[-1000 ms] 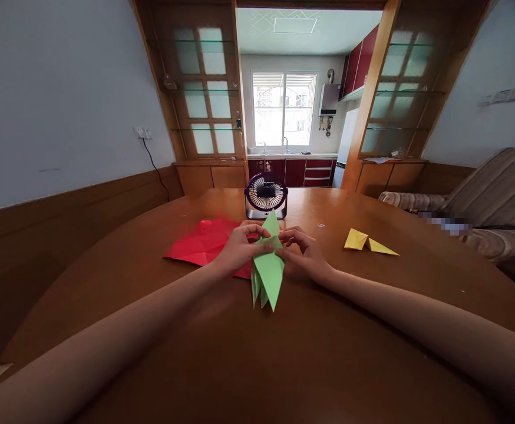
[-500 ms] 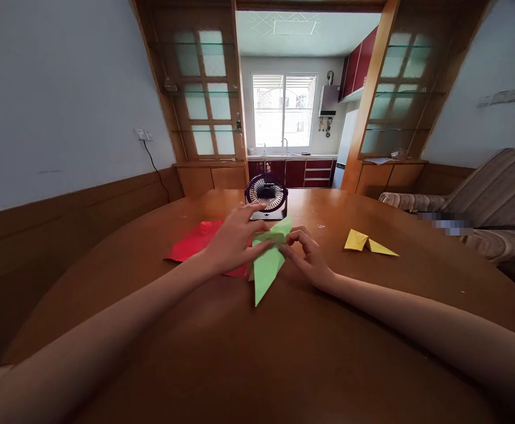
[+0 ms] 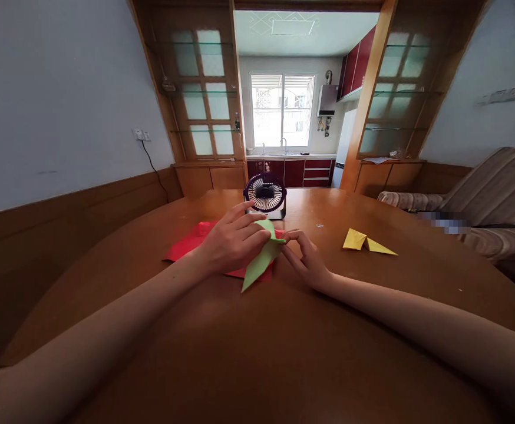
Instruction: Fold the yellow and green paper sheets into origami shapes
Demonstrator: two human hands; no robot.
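A folded piece of light green paper [image 3: 261,262] is held between my two hands above the table, its pointed end toward me. My left hand [image 3: 235,238] grips it from the left, thumb and fingers on the folded upper part and hiding some of it. At the paper's right edge, my right hand [image 3: 306,258] pinches a corner between thumb and forefinger. Red paper [image 3: 187,242] lies under and behind my left hand, partly covered by it and by the green piece.
A small dark fan [image 3: 265,194] stands on the round wooden table [image 3: 257,359] beyond my hands. To the right lies a folded yellow paper piece [image 3: 366,241]. A striped sofa [image 3: 496,194] is past the table's right side; a kitchen opens at the back.
The green paper has tilted, its near point swinging to the left and a little away from me. My left fingers have closed over its upper part; my right hand stays at its edge.
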